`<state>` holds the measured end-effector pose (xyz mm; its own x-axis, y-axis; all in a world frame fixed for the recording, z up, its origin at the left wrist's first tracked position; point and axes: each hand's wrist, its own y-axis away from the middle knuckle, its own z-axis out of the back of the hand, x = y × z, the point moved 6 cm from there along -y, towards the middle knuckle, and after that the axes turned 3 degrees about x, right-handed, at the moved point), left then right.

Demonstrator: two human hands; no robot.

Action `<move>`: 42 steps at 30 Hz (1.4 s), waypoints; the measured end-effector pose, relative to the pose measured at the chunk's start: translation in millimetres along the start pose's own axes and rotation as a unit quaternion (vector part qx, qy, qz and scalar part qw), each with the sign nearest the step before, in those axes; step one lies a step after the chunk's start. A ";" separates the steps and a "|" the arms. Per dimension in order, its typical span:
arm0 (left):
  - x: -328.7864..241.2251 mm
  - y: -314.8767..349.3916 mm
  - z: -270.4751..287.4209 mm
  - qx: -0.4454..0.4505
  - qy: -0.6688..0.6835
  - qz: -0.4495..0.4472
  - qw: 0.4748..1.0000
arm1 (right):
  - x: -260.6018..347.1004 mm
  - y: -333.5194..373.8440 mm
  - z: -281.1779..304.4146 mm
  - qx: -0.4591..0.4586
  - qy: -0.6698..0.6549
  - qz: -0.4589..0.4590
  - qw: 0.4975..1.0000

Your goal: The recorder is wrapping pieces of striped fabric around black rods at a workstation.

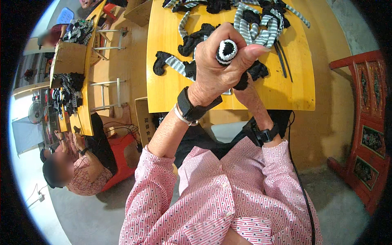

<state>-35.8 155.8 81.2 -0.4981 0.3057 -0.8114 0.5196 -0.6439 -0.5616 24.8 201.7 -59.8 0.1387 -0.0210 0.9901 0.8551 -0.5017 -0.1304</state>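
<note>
My left hand (212, 71) is raised over the near part of the yellow table (286, 96). Its fingers wrap round a black-and-white knit sock (227, 52), bunched into a tube with its round end up; the thumb points right. My right hand (248, 94) is lower, partly behind the left one, and its fingers are hidden. Black fuzzy fabric (242, 82) shows beside it, but I cannot tell whether it grips this. Several striped grey-and-white socks with fuzzy black parts (261, 28) lie beyond my hands, and another sock (174, 65) lies to the left.
Two thin dark rods (281, 59) lie on the table's right side. A carved red wooden piece of furniture (363, 118) stands at right. To the left, a person (87, 169) sits by another table (83, 118) with dark knit piles (69, 92). A black cable (300, 171) runs down my right side.
</note>
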 end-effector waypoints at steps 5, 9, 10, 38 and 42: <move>7.9 5.9 2.3 0.020 -0.001 0.029 0.999 | 6.1 2.2 -2.2 0.003 0.037 0.051 0.998; 5.9 7.7 -4.1 0.051 0.033 0.054 0.997 | 21.7 -0.2 -1.9 -0.018 0.000 0.072 0.997; 3.4 7.3 -5.7 0.049 0.020 0.024 0.998 | 20.7 -0.6 -1.9 -0.010 -0.035 0.052 0.998; 1.5 15.3 19.2 0.055 0.072 0.060 0.994 | -5.8 -1.9 -11.8 -0.002 0.038 0.094 0.995; -0.3 10.2 12.2 -0.044 0.076 0.113 0.990 | 4.7 -1.6 -14.9 0.002 0.014 0.084 0.996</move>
<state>-38.8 140.5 77.7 -0.2555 0.2676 -0.9290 0.6676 -0.6462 -0.3698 16.6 189.5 -54.2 0.2666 -0.1292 0.9551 0.8228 -0.4855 -0.2953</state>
